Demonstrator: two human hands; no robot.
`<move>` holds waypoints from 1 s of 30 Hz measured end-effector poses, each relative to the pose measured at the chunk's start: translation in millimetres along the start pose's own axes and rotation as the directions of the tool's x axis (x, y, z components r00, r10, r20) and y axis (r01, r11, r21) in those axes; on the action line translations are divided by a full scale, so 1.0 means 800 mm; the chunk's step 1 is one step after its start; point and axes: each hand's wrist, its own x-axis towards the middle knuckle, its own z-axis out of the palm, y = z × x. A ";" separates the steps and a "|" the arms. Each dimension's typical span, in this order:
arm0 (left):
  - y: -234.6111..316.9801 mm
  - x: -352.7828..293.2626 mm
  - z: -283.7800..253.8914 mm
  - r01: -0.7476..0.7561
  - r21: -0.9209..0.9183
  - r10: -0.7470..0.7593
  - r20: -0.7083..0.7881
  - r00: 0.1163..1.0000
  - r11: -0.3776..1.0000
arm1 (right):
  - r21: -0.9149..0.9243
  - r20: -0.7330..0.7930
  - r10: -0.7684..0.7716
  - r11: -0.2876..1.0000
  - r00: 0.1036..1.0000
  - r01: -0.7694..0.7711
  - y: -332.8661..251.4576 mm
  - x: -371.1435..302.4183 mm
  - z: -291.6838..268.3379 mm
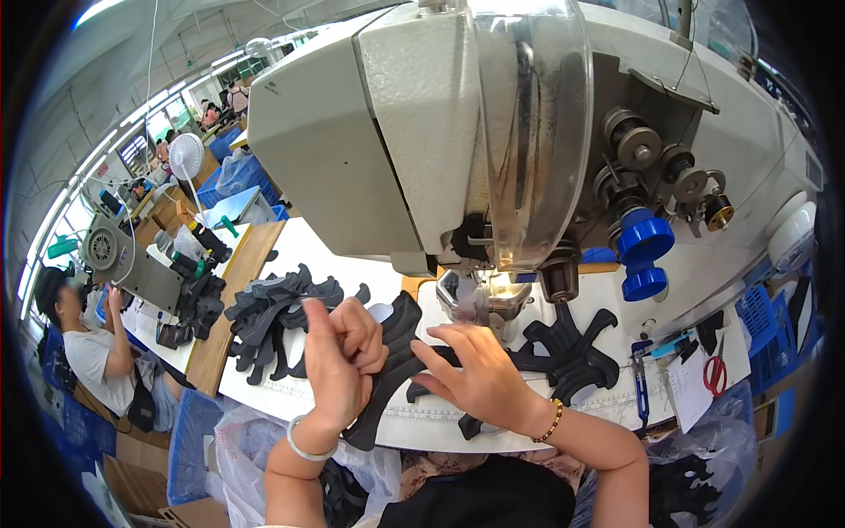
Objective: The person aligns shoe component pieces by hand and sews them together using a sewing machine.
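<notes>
Left hand [339, 352], nearest the lens and bangled at the wrist, is curled shut on the upper edge of a black cut piece [387, 374] lying on the white table [290, 396] just before the needle; right hand [480, 374], beaded at the wrist, lies flat with fingers spread, pressing the same piece down. Piece: thin, light, limp sheet, likely synthetic leather, apt to flop and slide, so best pinched at an edge and held flat near the stitch line. Stack [273, 321] of like pieces lies left, sewing machine [493, 132] looms above, more pieces [572, 348] and red scissors [715, 374] lie right.
</notes>
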 end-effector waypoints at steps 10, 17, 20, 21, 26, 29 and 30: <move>0.004 0.013 0.006 -0.203 0.606 0.180 0.099 0.979 0.769 | -0.020 -0.219 0.042 0.999 0.975 -0.047 0.039 0.007 -0.024; -0.019 0.033 0.028 -0.361 0.780 0.238 0.275 0.932 0.511 | -0.188 -0.227 0.046 0.978 0.973 -0.090 0.054 0.003 -0.023; -0.027 0.033 0.024 -0.485 0.792 0.279 0.402 0.872 0.371 | -0.144 -0.241 0.020 0.988 0.970 -0.056 0.062 -0.003 -0.021; -0.030 0.032 0.019 -0.471 0.790 0.267 0.392 0.880 0.393 | -0.142 -0.240 0.018 0.988 0.971 -0.054 0.067 -0.006 -0.022; -0.032 0.031 0.004 -0.541 0.740 0.306 0.449 0.840 0.399 | -0.226 -0.212 -0.094 0.973 0.973 0.045 0.069 -0.011 -0.026; -0.032 0.038 -0.002 -0.647 0.674 0.328 0.558 0.762 0.357 | -0.175 -0.209 -0.012 0.984 0.978 -0.025 0.070 -0.010 -0.027; -0.033 0.038 -0.002 -0.616 0.671 0.288 0.545 0.787 0.413 | -0.109 -0.213 0.056 0.991 0.976 -0.081 0.071 -0.010 -0.027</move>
